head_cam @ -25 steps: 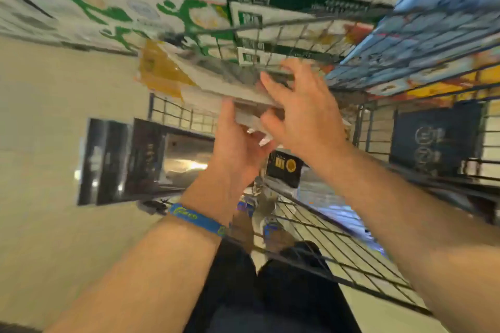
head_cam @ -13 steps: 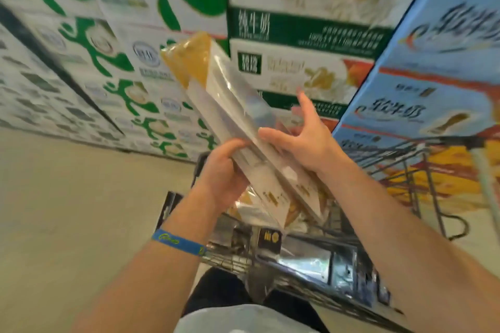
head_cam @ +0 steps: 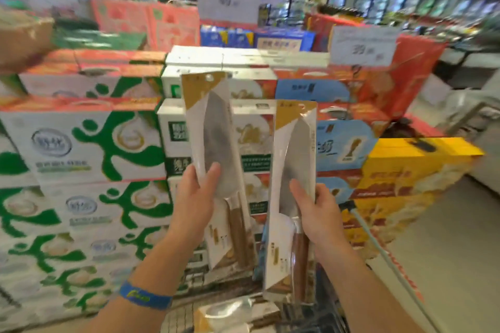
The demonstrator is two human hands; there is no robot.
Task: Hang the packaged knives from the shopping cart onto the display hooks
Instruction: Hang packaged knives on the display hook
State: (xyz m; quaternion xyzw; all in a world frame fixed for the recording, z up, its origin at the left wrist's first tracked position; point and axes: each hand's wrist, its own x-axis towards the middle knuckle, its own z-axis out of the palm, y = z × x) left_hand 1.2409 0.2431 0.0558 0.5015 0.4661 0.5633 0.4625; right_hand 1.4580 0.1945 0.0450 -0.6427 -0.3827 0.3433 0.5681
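Left grip (head_cam: pixel 193 199) curled round packaged knife (head_cam: pixel 216 138), upright. Right grip (head_cam: pixel 318 215) curled round second packaged knife (head_cam: pixel 296 159), upright, just beside. Milk cartons (head_cam: pixel 89 143) behind.

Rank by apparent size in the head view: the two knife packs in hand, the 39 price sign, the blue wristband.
1. left-hand knife pack and right-hand knife pack: look alike, so not ranked against each other.
2. 39 price sign.
3. blue wristband.

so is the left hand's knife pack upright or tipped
Upright, leaning slightly: left hand holds the knife pack hang hole up, handle down.
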